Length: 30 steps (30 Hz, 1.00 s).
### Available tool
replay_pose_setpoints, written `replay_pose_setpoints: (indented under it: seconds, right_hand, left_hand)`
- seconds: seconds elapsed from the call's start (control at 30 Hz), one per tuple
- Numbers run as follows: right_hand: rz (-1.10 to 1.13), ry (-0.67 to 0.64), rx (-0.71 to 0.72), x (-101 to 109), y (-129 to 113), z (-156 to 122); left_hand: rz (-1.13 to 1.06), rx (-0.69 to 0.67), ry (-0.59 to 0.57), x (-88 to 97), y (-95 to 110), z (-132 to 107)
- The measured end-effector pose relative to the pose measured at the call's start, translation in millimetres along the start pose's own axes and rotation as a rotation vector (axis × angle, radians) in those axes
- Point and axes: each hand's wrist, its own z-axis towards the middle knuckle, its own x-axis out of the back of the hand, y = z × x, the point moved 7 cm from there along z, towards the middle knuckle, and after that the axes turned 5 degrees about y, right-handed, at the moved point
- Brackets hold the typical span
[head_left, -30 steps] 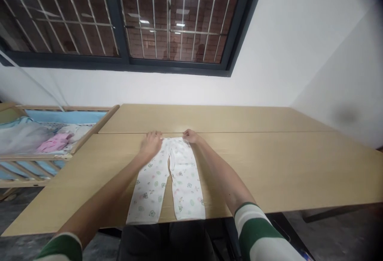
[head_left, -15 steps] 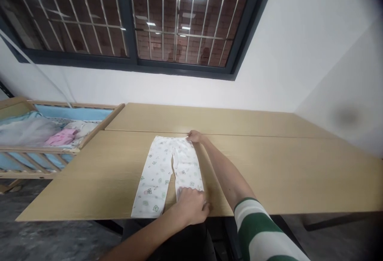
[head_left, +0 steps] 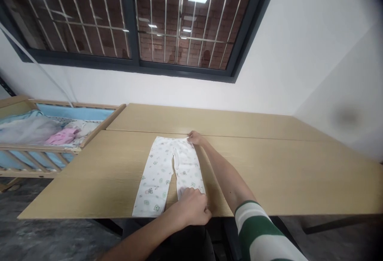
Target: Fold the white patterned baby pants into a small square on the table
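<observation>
A small pair of white pants point(head_left: 155, 173) printed with little green and grey figures lies flat on the wooden table, waistband away from me and legs toward me. My right hand point(head_left: 194, 137), its arm in a green-and-white striped sleeve, is closed on the right corner of the waistband. Lower down, my left hand point(head_left: 194, 206) is closed over the hem of the right leg at the table's front edge, and it hides that hem. The left leg lies spread with its hem along the same edge.
The light wooden table point(head_left: 269, 173) stretches far to the right, with a seam across its back part. At the left stands a wooden crib point(head_left: 103, 127) holding bedding and a pink cloth point(head_left: 63, 136). Behind are a white wall and a barred window point(head_left: 182, 69).
Both hands keep their places on the pants, which lie as before. Only the view has shifted very slightly.
</observation>
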Motion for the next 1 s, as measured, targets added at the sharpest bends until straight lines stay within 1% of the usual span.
replay_pose_setpoints:
  seconds: [0.07, 0.13, 0.2, 0.27, 0.33, 0.43, 0.53, 0.6, 0.63, 0.67, 0.7, 0.73, 0.77, 0.8, 0.83, 0.87, 0.9, 0.93, 0.97, 1.0]
  right_hand:
    - [0.055, 0.026, 0.006, 2.7, -9.5, -2.0]
    - [0.107, 0.045, 0.022, 2.7, -26.3, 0.1]
    - [0.147, 0.064, 0.046, -1.9, -50.3, 5.8]
    - [0.173, 0.075, 0.071, -13.3, -78.7, 11.7]
    - [0.182, 0.067, 0.093, -32.2, -107.8, 13.6]
    - [0.167, 0.037, 0.106, -68.7, -143.5, 6.3]
    - [0.115, 0.022, 0.096, -100.2, -163.0, -6.2]
    - [0.072, 0.015, 0.088, -112.9, -169.8, -13.4]
    - [0.052, 0.010, 0.089, -116.5, -172.7, -17.0]
    - [0.035, 0.008, 0.097, -118.3, -176.1, -21.1]
    - [0.022, 0.009, 0.114, -118.5, -180.2, -26.5]
    - [0.015, 0.012, 0.137, -117.5, -184.7, -34.0]
    - [0.011, 0.009, 0.192, -116.3, -191.0, -44.7]
    - [0.011, -0.013, 0.295, -116.1, -199.8, -59.8]
    - [0.013, -0.054, 0.430, -116.9, -209.1, -80.1]
    - [0.011, -0.130, 0.633, -119.6, -219.8, -107.9]
    - [0.011, -0.239, 0.866, -123.6, -227.6, -142.8]
    - [0.011, -0.344, 1.046, -126.3, -228.2, -178.7]
    - [0.007, -0.438, 1.178, -128.1, -223.3, -212.5]
    - [0.008, -0.507, 1.258, -128.7, -214.8, -241.6]
  left_hand:
    - [-0.241, 0.098, 0.100, 9.9, -14.3, -13.4]
    - [-0.559, 0.168, 0.195, 20.1, -30.5, -33.0]
    - [-0.830, 0.220, 0.279, 29.7, -47.7, -56.3]
    - [-0.972, 0.278, 0.349, 36.7, -65.4, -80.7]
    - [-0.990, 0.353, 0.413, 38.3, -84.5, -104.1]
    - [-0.913, 0.499, 0.475, 26.5, -117.6, -135.7]
    - [-0.780, 0.632, 0.510, 9.0, -152.0, -162.6]
    - [-0.635, 0.668, 0.506, 3.0, -167.0, -175.8]
    - [-0.526, 0.679, 0.515, 3.7, -171.1, -181.5]
    - [-0.392, 0.679, 0.551, 7.9, -172.2, -186.6]
    - [-0.237, 0.667, 0.620, 15.2, -169.7, -191.4]
    - [-0.076, 0.631, 0.708, 23.6, -162.6, -195.2]
    - [0.071, 0.564, 0.801, 30.8, -150.9, -197.5]
    - [0.190, 0.474, 0.877, 34.7, -136.7, -198.0]
    - [0.278, 0.373, 0.917, 34.4, -121.9, -196.5]
    - [0.340, 0.284, 0.924, 30.2, -108.8, -193.6]
    - [0.386, 0.216, 0.912, 23.5, -98.3, -190.3]
    - [0.428, 0.167, 0.904, 15.8, -90.1, -187.6]
    - [0.469, 0.141, 0.908, 7.7, -84.6, -185.9]
    - [0.504, 0.130, 0.912, -0.7, -81.8, -184.7]
